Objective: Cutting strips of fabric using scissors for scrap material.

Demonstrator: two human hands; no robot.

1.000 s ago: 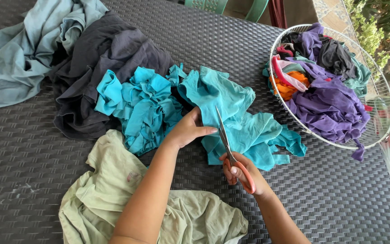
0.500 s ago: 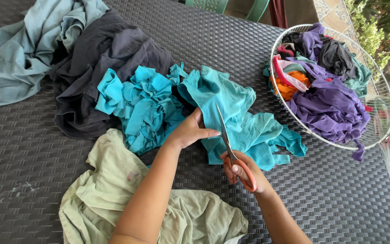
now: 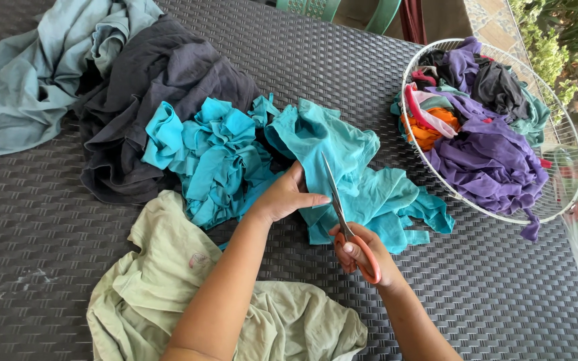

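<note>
My right hand (image 3: 364, 253) grips orange-handled scissors (image 3: 344, 220), blades pointing away from me and lying on a teal cloth (image 3: 346, 170) spread on the table. My left hand (image 3: 285, 195) rests on the teal cloth just left of the blades, fingers pressing the fabric flat. To the left of that hand lies a bunched heap of teal cloth strips (image 3: 209, 150).
A pale green garment (image 3: 168, 287) lies under my left forearm. A dark grey garment (image 3: 158, 80) and a light blue-grey one (image 3: 28, 73) lie at the far left. A white wire basket (image 3: 560, 200) of purple, orange and dark rags stands at the right on the dark woven table (image 3: 503, 294).
The scissor blades have advanced slightly farther along the teal cloth; my left hand stays pressed on the fabric beside them.
</note>
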